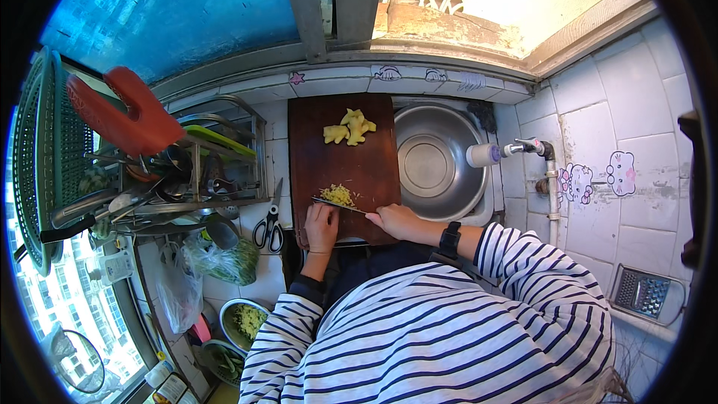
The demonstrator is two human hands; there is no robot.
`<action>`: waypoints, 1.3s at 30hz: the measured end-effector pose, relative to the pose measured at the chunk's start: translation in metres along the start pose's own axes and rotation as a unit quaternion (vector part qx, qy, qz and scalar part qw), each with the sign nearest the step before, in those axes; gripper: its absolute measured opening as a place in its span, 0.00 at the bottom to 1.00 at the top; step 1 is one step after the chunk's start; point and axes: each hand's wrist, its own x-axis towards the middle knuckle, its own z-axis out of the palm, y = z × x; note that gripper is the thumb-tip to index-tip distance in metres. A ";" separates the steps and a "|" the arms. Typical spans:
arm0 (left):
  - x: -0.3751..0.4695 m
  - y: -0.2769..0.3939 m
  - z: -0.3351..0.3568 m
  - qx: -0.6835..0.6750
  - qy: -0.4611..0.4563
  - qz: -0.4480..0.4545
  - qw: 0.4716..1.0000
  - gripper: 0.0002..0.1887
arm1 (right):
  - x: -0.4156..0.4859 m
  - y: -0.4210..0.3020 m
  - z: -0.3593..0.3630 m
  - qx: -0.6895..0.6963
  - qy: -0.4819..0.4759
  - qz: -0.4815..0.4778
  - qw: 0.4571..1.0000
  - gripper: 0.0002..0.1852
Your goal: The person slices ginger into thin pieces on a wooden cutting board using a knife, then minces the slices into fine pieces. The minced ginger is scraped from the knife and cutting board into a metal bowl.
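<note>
My right hand (395, 221) is closed around the handle of a kitchen knife (342, 204), whose blade lies across the near part of a dark wooden cutting board (308, 157). Behind the blade is a small heap of finely chopped ginger (337, 195), with small bits scattered around it. My left hand (322, 227) rests on the board at the near side of the blade, near its tip, fingers bent together; whether anything is under the fingers cannot be seen. Peeled pieces of ginger root (356, 128) lie at the board's far end.
Right of the board is a sink with a metal basin (440, 163) and a faucet (524, 147). A dish rack (230, 202), black-handled scissors (269, 230), a bagged green vegetable (230, 258) and a bowl of chopped yellowish food (248, 321) are at left. A grater (645, 294) lies at far right.
</note>
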 end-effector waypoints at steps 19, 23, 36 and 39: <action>0.001 0.009 -0.009 0.020 0.008 0.011 1.000 0.08 | -0.010 -0.007 -0.012 0.021 0.036 -0.008 0.999 0.33; 0.000 0.004 -0.009 0.023 -0.024 0.011 0.999 0.07 | -0.017 -0.012 -0.011 0.030 0.037 -0.019 0.999 0.33; -0.002 0.002 -0.006 0.011 -0.010 0.011 1.000 0.07 | 0.008 -0.017 0.002 -0.002 -0.003 0.003 1.000 0.31; -0.001 0.002 -0.005 0.003 0.000 0.010 1.000 0.07 | 0.012 -0.018 0.007 0.018 0.034 -0.014 0.999 0.31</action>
